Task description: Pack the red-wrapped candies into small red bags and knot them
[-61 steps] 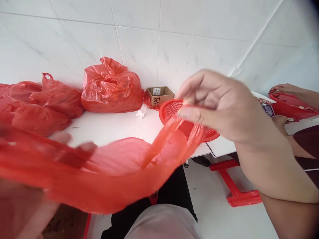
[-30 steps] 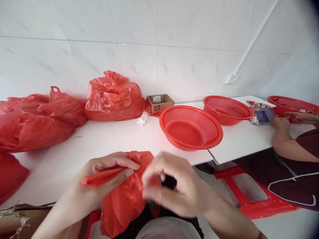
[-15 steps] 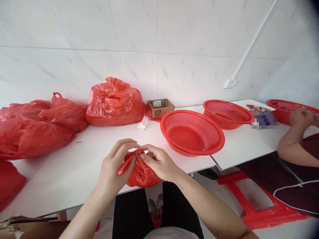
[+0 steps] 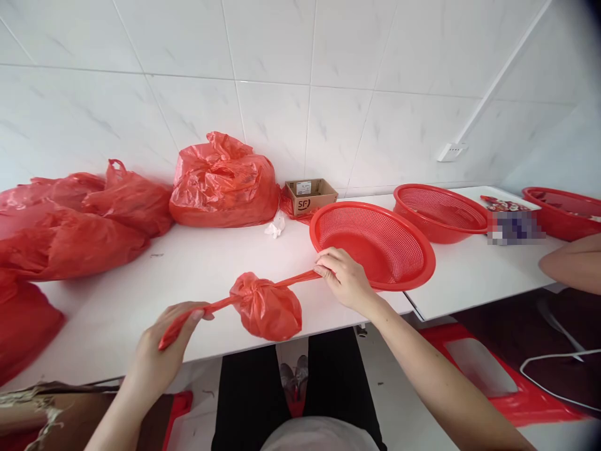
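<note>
A small red plastic bag (image 4: 270,313) sits at the table's front edge, its neck gathered into a knot. One twisted handle stretches left into my left hand (image 4: 164,338), whose fingers close round it. The other handle runs right to my right hand (image 4: 342,275), pinched between thumb and fingers. Both handles look taut. My right hand is in front of the near red plastic basket (image 4: 404,244). What the bag contains is hidden.
Large filled red bags (image 4: 225,188) line the left and back of the white table (image 4: 201,257). A small cardboard box (image 4: 312,197) and crumpled tissue (image 4: 275,225) lie behind. Another perforated basket (image 4: 441,210) stands right. A co-worker's arm (image 4: 573,260) shows at the right edge.
My hands have moved apart from the top of the small bag, left and right, drawing its handles out tight. The bag's neck now shows a knot. The view has shifted slightly.
</note>
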`<move>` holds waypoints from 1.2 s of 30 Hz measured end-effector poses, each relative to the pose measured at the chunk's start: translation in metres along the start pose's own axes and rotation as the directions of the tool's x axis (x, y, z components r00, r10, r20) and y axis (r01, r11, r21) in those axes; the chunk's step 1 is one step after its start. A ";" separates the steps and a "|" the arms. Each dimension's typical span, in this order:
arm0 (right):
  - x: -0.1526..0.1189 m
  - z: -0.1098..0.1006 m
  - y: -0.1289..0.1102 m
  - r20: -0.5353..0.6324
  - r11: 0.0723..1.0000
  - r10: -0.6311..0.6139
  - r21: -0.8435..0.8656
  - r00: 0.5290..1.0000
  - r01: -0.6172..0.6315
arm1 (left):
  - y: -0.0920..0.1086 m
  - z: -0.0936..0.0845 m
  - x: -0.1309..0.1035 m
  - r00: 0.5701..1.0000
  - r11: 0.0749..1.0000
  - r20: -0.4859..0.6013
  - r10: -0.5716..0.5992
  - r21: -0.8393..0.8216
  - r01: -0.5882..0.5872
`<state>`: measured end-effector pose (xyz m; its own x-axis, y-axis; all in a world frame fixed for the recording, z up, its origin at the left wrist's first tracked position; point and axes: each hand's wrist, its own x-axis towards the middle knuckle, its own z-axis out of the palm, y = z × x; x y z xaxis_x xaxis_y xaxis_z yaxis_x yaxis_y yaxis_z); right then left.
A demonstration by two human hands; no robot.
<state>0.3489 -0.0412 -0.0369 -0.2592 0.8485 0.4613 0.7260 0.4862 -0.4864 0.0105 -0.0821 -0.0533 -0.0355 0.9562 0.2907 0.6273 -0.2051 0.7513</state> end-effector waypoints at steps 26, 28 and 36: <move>0.037 0.037 -0.056 0.265 0.883 0.058 0.436 0.962 -0.173 | 0.063 0.079 0.024 0.944 0.749 0.322 -0.075 -0.607 0.267; 0.034 0.030 -0.057 0.153 0.861 0.125 0.474 0.980 -0.184 | 0.061 0.078 0.024 0.950 0.777 0.304 -0.073 -0.581 0.245; -0.006 0.025 -0.064 0.189 0.794 0.170 0.556 0.967 -0.248 | 0.055 0.060 0.026 0.947 0.821 0.294 -0.128 -0.505 0.267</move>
<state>0.2878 -0.0723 -0.0267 -0.2476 0.9427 0.2236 0.2864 0.2917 -0.9126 0.0904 -0.0559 -0.0400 0.1146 0.9934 0.0052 0.1127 -0.0182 0.9935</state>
